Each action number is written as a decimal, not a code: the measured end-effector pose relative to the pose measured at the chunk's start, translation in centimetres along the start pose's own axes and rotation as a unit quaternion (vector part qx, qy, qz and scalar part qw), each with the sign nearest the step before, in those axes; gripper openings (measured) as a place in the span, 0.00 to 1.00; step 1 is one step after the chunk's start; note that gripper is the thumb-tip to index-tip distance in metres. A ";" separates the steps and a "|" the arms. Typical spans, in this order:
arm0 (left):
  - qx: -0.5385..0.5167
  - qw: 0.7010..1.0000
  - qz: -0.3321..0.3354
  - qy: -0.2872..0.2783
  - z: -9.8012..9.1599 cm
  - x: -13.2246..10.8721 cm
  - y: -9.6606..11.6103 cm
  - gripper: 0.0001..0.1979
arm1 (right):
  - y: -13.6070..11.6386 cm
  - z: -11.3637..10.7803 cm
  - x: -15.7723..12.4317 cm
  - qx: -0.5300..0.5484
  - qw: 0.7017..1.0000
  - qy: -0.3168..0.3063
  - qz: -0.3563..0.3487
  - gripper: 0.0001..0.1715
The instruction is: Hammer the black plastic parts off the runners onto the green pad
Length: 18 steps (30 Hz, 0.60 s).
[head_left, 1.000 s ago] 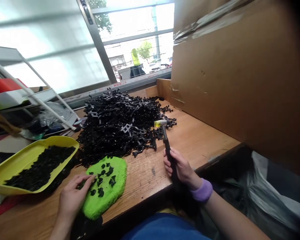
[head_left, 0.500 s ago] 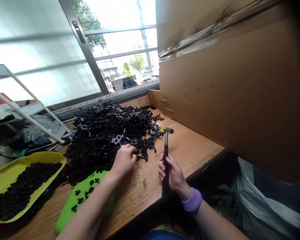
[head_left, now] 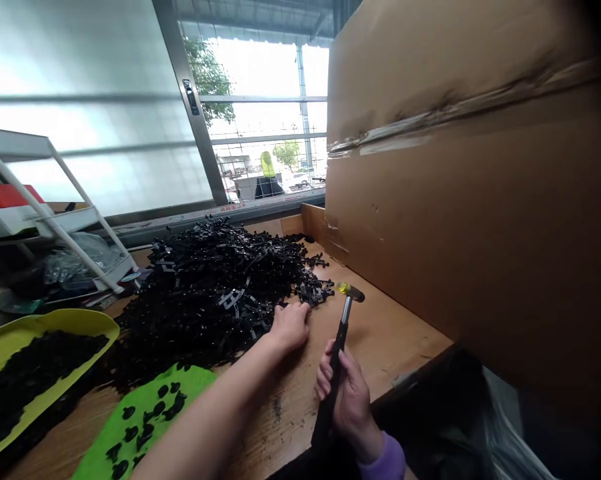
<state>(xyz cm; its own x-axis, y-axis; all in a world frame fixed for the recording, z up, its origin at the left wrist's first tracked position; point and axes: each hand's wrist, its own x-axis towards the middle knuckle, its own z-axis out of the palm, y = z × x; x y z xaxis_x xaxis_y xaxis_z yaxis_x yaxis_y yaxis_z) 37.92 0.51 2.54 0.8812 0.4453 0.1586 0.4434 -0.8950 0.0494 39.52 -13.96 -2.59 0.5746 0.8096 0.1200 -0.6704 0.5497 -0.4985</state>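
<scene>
My right hand (head_left: 347, 393) is wrapped round the black grip of a small two-faced hammer (head_left: 347, 312), its head up. One face of the head is clear yellow, the other dark. At the right edge of a large heap of black plastic parts (head_left: 215, 287), my left hand (head_left: 291, 327) rests low with curled fingers. Its fingertips are hidden, so what they hold cannot be made out. Beside my left forearm lies a bright green cloth (head_left: 110, 420) with several black knob-like pieces (head_left: 147, 417) scattered on it.
A yellow tray (head_left: 111, 327) of small black pieces stands at the left. A big cardboard box (head_left: 405, 220) walls off the right side of the wooden table (head_left: 380, 333). Behind the tray is a white rack (head_left: 93, 217); a window is at the back.
My left hand has moved right along the front of the heap. The hammer now tilts more to the right, still in my right hand. The camera view has shifted upward.
</scene>
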 end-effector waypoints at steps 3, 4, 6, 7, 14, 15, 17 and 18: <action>0.014 1.000 0.024 -0.013 -0.7 -2.0 0.2 0.11 | -0.1 0.1 -0.1 -0.003 1.000 -0.008 0.001 0.12; 0.020 0.999 0.032 -0.020 -0.9 -2.6 0.2 0.10 | -0.1 0.1 -0.2 -0.005 1.000 -0.010 0.001 0.12; 0.031 0.998 0.045 -0.031 -1.2 -3.7 0.0 0.08 | -0.1 0.1 -0.2 -0.004 1.000 -0.014 0.000 0.11; 0.036 0.997 0.052 -0.033 -1.3 -4.2 -0.1 0.07 | -0.1 0.1 -0.2 -0.002 1.000 -0.014 0.000 0.11; -0.001 1.000 0.013 0.025 -0.6 -4.7 -0.2 0.10 | -0.1 0.0 0.1 0.006 1.000 -0.019 0.005 0.09; -0.010 0.999 0.005 0.036 -0.5 -4.5 -0.1 0.11 | -0.1 0.0 0.1 0.007 1.000 -0.021 0.004 0.09; -0.035 0.997 -0.014 0.065 -0.7 -4.0 -0.3 0.11 | -0.1 0.0 0.1 0.007 1.000 -0.022 0.003 0.08; -0.042 0.996 -0.022 0.080 -1.0 -3.8 -0.6 0.11 | -0.2 0.0 0.0 0.008 1.000 -0.023 0.002 0.08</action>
<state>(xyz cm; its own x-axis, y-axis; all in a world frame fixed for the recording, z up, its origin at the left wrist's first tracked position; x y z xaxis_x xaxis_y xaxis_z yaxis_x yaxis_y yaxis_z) 34.15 -0.72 2.91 0.8215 0.4795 0.3087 0.4590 -0.8772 0.1409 39.64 -14.02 -2.50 0.5506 0.8198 0.1574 -0.6798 0.5498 -0.4854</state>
